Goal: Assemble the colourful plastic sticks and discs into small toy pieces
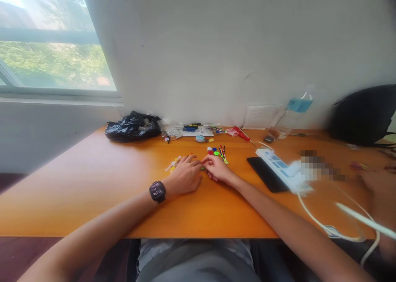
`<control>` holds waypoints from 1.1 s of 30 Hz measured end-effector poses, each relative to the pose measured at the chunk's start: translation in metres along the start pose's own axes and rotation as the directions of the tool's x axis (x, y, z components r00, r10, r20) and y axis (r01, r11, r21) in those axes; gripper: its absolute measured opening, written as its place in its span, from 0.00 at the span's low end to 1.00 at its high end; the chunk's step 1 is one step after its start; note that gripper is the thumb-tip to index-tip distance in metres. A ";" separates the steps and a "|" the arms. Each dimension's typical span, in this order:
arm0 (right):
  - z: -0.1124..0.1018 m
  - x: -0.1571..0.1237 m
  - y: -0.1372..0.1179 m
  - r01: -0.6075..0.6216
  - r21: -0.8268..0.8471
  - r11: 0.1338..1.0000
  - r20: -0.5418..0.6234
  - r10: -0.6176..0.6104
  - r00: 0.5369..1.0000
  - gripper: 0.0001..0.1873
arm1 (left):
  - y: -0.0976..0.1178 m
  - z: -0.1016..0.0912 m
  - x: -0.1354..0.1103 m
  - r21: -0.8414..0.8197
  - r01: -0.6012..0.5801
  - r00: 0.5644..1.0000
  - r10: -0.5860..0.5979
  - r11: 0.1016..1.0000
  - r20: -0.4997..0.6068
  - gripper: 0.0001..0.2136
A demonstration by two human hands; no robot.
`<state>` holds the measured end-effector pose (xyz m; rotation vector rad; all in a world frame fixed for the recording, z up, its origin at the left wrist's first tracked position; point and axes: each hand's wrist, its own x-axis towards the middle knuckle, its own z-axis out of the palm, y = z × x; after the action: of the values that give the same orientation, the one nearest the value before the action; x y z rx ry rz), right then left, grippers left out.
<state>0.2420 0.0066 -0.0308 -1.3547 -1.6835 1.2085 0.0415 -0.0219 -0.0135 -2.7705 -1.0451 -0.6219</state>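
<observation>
My left hand [185, 176], with a dark smartwatch [157, 191] on its wrist, is palm down over the table with the fingers bent together. My right hand [218, 168] meets it, thumb and fingers closed in a pinch. Whatever is between the fingertips is too small to name. A small green piece [202, 169] shows between the two hands. Left of my left fingers lie small yellow and white pieces [172, 164], partly hidden. Just beyond my right hand are a green disc [216, 153], red and blue discs, and several thin coloured strips [223, 153].
A black plastic bag [132, 127], clear packets [171, 130] and a round tin [199, 138] line the wall. To the right are a black tablet-like slab [266, 175], a white power strip [275, 163] with cables, a bottle [287, 119] and another person's hand [373, 178].
</observation>
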 end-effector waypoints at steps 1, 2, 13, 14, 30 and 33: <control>0.001 0.000 0.001 0.020 -0.035 0.999 -0.022 -0.021 1.000 0.03 | 0.000 0.000 0.000 0.001 0.003 1.000 -0.003 1.000 -0.002 0.05; 0.001 0.000 0.002 0.052 -0.080 0.995 -0.045 -0.056 0.997 0.03 | 0.001 -0.001 0.000 0.002 0.007 1.000 -0.007 1.000 -0.004 0.05; -0.001 -0.006 0.000 0.277 -0.452 0.848 -0.077 -0.347 0.935 0.06 | 0.006 -0.003 0.001 0.005 0.028 1.000 -0.028 1.000 -0.008 0.06; -0.001 -0.007 0.000 0.280 -0.460 0.843 -0.074 -0.351 0.933 0.05 | 0.006 -0.003 0.001 0.002 0.026 1.000 -0.026 1.000 -0.009 0.06; -0.015 -0.032 -0.027 0.284 -0.659 0.696 -0.147 -0.490 0.859 0.08 | 0.000 -0.003 -0.010 -0.033 0.067 0.981 -0.072 0.997 -0.182 0.25; -0.029 -0.030 -0.034 0.260 -0.534 0.805 -0.218 -0.427 0.877 0.11 | -0.002 -0.007 -0.011 -0.038 0.114 0.969 -0.119 0.993 -0.219 0.21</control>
<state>0.2636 -0.0167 0.0129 -1.3490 -1.9488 0.3167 0.0304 -0.0287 -0.0119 -2.5980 -1.1622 -0.9395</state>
